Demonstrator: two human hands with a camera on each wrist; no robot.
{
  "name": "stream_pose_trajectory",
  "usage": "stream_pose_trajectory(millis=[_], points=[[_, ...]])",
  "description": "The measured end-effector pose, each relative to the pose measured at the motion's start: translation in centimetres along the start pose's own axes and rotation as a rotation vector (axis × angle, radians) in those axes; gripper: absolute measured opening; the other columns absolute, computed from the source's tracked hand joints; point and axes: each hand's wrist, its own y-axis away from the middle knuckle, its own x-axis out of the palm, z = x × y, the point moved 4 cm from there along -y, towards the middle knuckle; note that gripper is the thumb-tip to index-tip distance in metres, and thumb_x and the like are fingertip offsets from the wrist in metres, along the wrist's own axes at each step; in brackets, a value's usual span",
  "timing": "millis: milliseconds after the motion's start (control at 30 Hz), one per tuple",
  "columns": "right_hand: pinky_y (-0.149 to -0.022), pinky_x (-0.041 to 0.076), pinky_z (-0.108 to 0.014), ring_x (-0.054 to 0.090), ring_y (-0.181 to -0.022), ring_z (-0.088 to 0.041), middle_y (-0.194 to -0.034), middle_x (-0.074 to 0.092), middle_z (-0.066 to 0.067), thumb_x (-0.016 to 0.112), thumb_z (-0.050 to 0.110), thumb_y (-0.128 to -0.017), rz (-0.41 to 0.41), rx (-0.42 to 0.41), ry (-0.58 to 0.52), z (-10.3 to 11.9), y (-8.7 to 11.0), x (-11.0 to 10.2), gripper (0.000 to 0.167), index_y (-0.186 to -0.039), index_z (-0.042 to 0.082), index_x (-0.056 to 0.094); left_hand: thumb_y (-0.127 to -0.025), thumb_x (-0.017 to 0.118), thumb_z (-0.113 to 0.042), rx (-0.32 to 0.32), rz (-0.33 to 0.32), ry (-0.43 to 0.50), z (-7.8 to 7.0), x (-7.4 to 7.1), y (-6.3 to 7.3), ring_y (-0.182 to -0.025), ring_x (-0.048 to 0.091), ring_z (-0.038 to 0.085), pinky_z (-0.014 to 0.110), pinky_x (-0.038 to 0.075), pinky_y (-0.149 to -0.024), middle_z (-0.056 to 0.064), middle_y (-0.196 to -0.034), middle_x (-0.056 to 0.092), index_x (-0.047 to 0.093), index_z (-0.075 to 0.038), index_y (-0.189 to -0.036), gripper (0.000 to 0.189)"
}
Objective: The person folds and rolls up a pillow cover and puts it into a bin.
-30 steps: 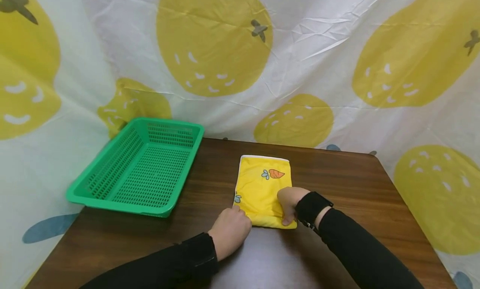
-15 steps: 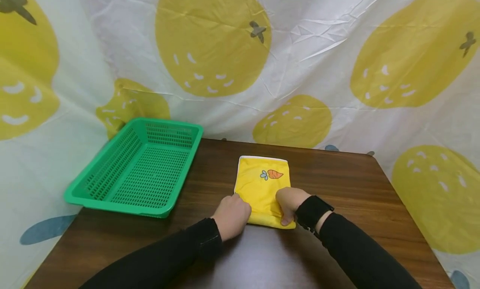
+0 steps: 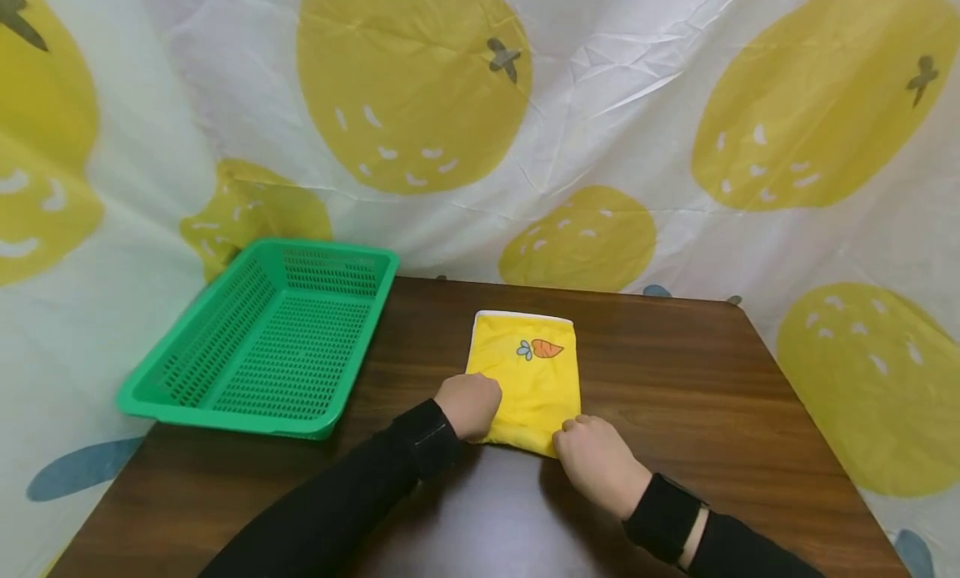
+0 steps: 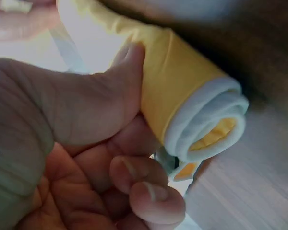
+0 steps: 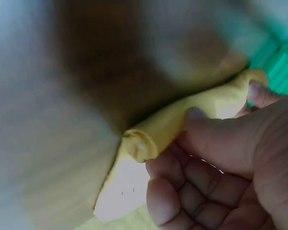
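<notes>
A yellow cloth (image 3: 528,394) with a carrot print and a white far edge lies on the table, its near end rolled up. My left hand (image 3: 470,404) pinches the left end of that roll. In the left wrist view, the thumb presses on the rolled cloth (image 4: 182,86), and its layered, white-edged end shows in a spiral. At the near right corner, my right hand (image 3: 600,461) pinches the other end. The right wrist view shows its thumb on top of the roll (image 5: 165,127), with fingers curled underneath. Both hands cover parts of the cloth's near end.
A green plastic basket (image 3: 326,428) with slotted walls stands at the left on the brown wooden table (image 3: 675,369). Behind the table hangs a white curtain (image 3: 585,103) with yellow fruit prints.
My left hand has moved forward along the cloth's left edge. My right hand has shifted back towards me, to the near right corner. The cloth's near edge is now slanted.
</notes>
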Motion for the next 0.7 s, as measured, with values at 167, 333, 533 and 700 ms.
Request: stream_pose_trajectory(millis=[167,333,533,700], points=[[-0.064,0.05,-0.029,0.055,-0.065,-0.016,-0.071,0.061,0.0,0.094,0.02,-0.074,-0.026,-0.02,-0.042,0.0,0.3,0.2,0.024,-0.074,0.012,0.071,-0.089,0.08,-0.013,-0.041,0.073,0.044,0.7,-0.7,-0.2,-0.065,0.05,0.019,0.031,0.044,-0.059,0.003,-0.073,0.056,0.075,-0.007,-0.091,0.008],[-0.06,0.047,-0.03,0.055,-0.061,-0.015,-0.065,0.06,0.002,0.092,0.012,-0.075,-0.036,-0.047,-0.056,-0.6,-0.3,0.5,0.027,-0.07,0.014,0.066,-0.089,0.08,-0.013,-0.018,-0.003,0.053,0.8,-0.2,0.5,-0.065,0.049,0.018,0.032,0.046,-0.06,0.002,-0.072,0.057,0.072,-0.007,-0.087,0.009],[-0.06,0.044,-0.03,0.048,-0.06,-0.014,-0.064,0.053,0.003,0.089,0.006,-0.081,0.266,0.028,-0.3,-2.7,-2.3,1.2,0.026,-0.073,0.014,0.065,-0.099,0.074,-0.013,0.084,-0.2,-0.045,-0.5,1.6,3.1,-0.065,0.053,0.015,0.032,0.054,-0.065,0.003,-0.075,0.066,0.072,-0.011,-0.095,0.005],[-0.062,0.045,-0.027,0.054,-0.063,-0.014,-0.07,0.057,0.003,0.091,0.011,-0.083,0.599,0.178,-0.509,-5.1,-4.4,1.6,0.023,-0.077,0.013,0.069,-0.102,0.072,-0.016,0.09,-0.203,-0.168,-2.1,2.4,4.9,-0.067,0.058,0.014,0.031,0.057,-0.065,0.004,-0.078,0.068,0.071,-0.012,-0.102,0.004]])
